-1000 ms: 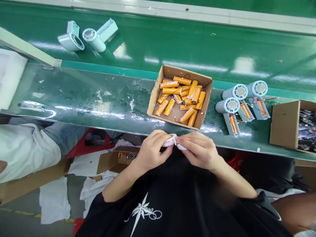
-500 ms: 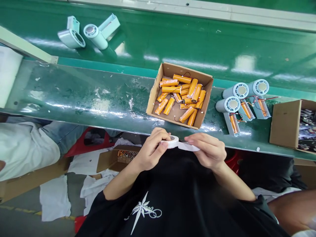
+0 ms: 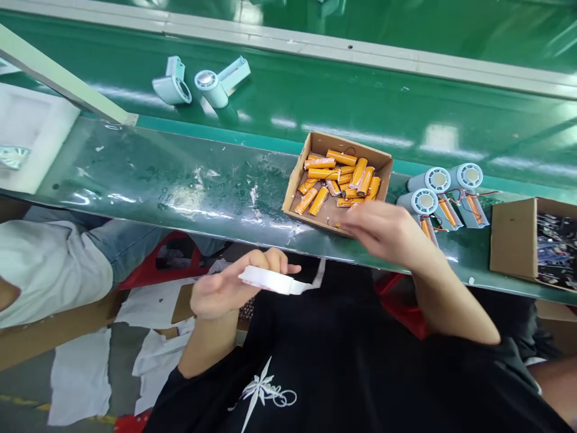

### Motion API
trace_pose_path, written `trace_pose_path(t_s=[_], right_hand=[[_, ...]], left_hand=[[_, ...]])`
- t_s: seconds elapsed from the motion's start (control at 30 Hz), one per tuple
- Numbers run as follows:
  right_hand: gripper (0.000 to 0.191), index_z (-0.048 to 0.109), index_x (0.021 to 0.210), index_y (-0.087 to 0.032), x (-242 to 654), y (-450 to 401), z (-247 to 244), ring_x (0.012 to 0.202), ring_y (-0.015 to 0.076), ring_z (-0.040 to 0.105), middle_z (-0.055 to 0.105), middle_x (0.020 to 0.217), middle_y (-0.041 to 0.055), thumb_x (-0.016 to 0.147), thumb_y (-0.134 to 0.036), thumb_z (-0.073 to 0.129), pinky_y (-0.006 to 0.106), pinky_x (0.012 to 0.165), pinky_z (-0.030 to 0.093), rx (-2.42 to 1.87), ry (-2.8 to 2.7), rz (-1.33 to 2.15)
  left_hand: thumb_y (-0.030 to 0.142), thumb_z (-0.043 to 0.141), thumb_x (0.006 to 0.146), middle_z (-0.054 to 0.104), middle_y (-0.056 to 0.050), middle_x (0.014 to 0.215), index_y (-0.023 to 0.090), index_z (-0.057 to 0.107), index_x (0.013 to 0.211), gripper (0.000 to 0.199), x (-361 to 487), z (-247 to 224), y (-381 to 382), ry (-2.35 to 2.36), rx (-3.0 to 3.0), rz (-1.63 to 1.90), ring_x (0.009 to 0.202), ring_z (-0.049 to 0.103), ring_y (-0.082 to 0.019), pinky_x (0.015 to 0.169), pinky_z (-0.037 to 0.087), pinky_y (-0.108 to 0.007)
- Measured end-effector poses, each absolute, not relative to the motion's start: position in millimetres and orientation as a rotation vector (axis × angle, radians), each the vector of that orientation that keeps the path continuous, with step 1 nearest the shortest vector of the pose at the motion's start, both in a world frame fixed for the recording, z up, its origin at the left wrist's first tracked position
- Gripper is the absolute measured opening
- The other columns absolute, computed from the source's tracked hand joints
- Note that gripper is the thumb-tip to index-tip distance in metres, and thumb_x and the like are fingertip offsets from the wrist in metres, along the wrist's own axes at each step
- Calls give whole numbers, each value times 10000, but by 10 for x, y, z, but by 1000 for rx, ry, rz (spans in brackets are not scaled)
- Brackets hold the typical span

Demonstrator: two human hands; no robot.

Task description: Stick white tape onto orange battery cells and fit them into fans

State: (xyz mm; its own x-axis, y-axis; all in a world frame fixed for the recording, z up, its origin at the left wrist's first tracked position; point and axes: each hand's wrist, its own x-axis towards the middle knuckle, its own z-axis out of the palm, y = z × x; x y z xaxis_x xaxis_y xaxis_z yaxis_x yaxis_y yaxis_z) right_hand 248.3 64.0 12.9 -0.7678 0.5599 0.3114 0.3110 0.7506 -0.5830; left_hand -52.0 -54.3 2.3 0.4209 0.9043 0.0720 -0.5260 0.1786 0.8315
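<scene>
A roll of white tape (image 3: 270, 280) is held in my left hand (image 3: 225, 287), below the bench edge. From the roll a loose strip of tape (image 3: 320, 272) sticks out to the right and bends upward. My right hand (image 3: 387, 231) reaches over the front right of an open cardboard box (image 3: 295, 180). Its fingers are drawn together at the front batteries, and what they pinch, if anything, is hidden. Several orange cylindrical batteries (image 3: 319, 201) with thin wires lie jumbled in the box, some with whitish tape on them.
Light-blue fan housings (image 3: 422, 201) with orange batteries in their handles lie right of the box. Farther right stands a carton (image 3: 514, 237) of small parts. Two more housings (image 3: 211, 89) lie at the back left. A person in a white shirt (image 3: 49, 270) sits at left.
My right hand has let go of the tape strip and moved up to the battery box. My left hand has moved left and down with the roll, now tilted. The view has shifted slightly.
</scene>
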Motion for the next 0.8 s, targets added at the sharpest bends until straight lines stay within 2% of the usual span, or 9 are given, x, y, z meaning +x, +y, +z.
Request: trace_pose_path(t_s=[0.1,0.17,0.23,0.37,0.47,0.53,0.67,0.73,0.8], right_hand=[[269,751,1186,-173,2098,1053,47,1124,277,694,760,1169,120,1016,-88,561,438,1004,568,-662,-2853,391],[253,753,1171,-151,1888,1233,-66,1128,296,679,743,1182,145,1007,-88,570,445,973,567,-659,-3027,312],[238,747,1161,-143,1798,1326,-152,1117,293,673,728,1189,158,1011,-99,567,439,960,560,-663,-3052,359],[203,725,1150,-161,1988,1291,-98,1068,252,677,737,1139,118,1049,-237,567,418,993,536,-746,-2624,883],[381,683,1250,-197,2206,1064,58,1008,225,678,722,1106,83,1097,-473,471,375,920,564,-876,-2055,1378],[455,637,1335,-230,2289,842,130,928,198,668,694,1109,67,1076,-572,487,335,820,579,-862,-1791,1662],[469,505,1459,-277,2343,453,145,873,149,634,653,1136,47,1044,-454,632,284,765,571,-829,-1625,1873],[432,461,1470,-292,2370,362,125,904,148,660,664,1173,51,1073,-406,588,291,791,589,-824,-1617,1899],[367,498,1442,-289,2410,333,114,999,169,695,684,1230,65,1093,-390,546,324,865,609,-837,-1686,1875]], left_hand=[[483,563,983,554,-77,894,185,651,947,313,-406,-26,-558,511,905,1017,921,559,-232,925,536,-432],[435,574,1006,552,-77,915,175,670,977,278,-346,-87,-565,556,917,1003,890,555,-211,819,489,-348],[464,612,1006,545,-72,907,162,688,978,312,-308,-148,-566,583,938,972,845,536,-193,755,433,-316],[574,690,959,545,-58,829,142,712,885,439,-266,-226,-542,610,980,968,786,513,-180,722,390,-315],[617,723,922,566,-57,772,141,719,798,492,-240,-254,-513,644,1008,1029,772,524,-184,709,391,-316],[639,723,912,568,-55,742,142,718,763,519,-219,-264,-494,694,1019,1070,768,526,-185,702,392,-314],[662,677,936,598,-71,807,137,712,763,553,-165,-257,-448,798,1052,1082,795,549,-185,706,405,-309],[670,642,957,608,-78,844,130,704,767,576,-135,-247,-419,836,1079,1057,789,552,-175,690,402,-299],[668,617,975,605,-73,843,125,699,772,586,-107,-238,-390,876,1107,1032,765,546,-159,668,392,-286]])
